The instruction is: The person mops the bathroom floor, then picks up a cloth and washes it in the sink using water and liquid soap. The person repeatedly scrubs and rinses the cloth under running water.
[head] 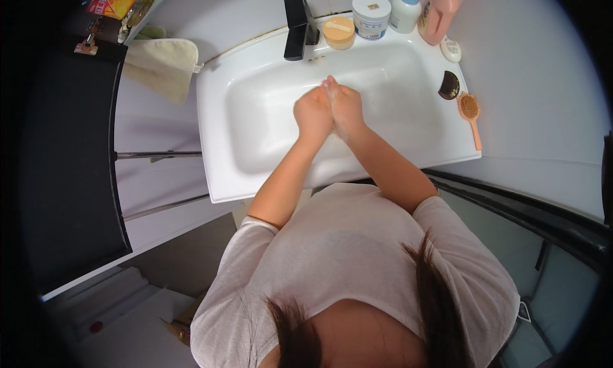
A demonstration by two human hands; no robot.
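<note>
My left hand [313, 115] and my right hand [348, 110] are pressed together above the basin of a white washbasin [268, 143]. The left fingers are curled in against the right hand. Whitish, wet-looking lather lies along the right thumb side and wrist. What lies between the palms is hidden, so I cannot tell whether anything is held there. Just beyond the hands stands a black faucet [297, 32], and no stream of water is visible under it.
Along the back rim stand an orange-lidded jar [339, 35], a white tub [371, 16], a blue-topped pump bottle [405, 13] and a pink bottle [438, 16]. A dark comb [448, 85] and a hairbrush [469, 109] lie at right. A cloth [165, 63] hangs left.
</note>
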